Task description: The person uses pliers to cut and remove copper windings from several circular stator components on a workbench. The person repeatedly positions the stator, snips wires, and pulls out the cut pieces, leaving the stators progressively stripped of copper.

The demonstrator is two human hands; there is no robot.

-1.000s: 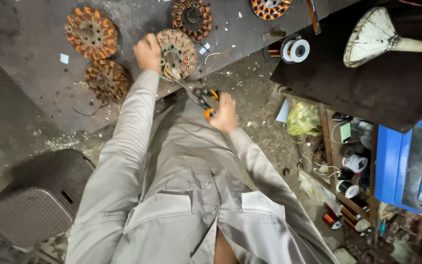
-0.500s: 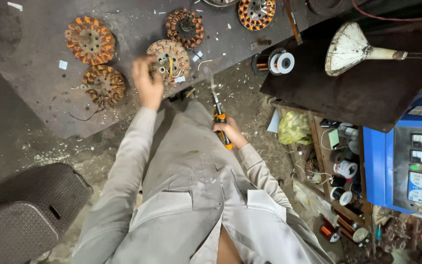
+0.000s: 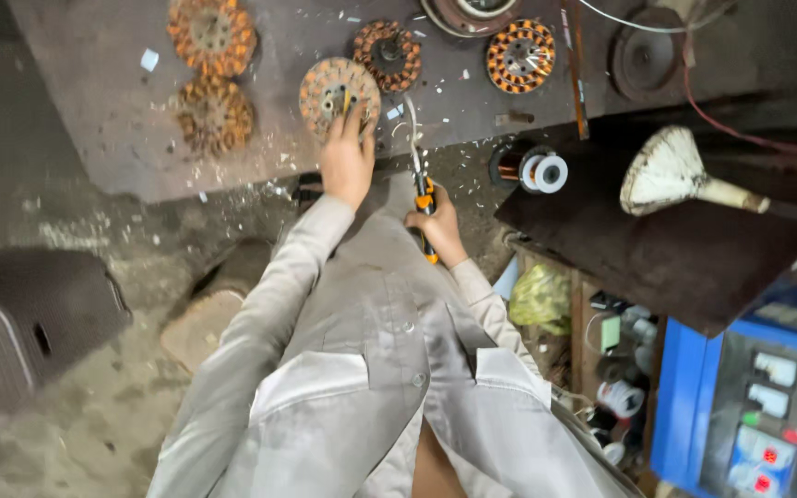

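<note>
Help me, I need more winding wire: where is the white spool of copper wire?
Head view, right of centre: the white spool of copper wire lies beside the right hand, left of the cream funnel-shaped shade.

The left hand (image 3: 347, 164) presses on a round copper-wound stator (image 3: 338, 89); just beside it, the right hand (image 3: 437, 227) grips orange-handled pliers (image 3: 423, 198).
</note>
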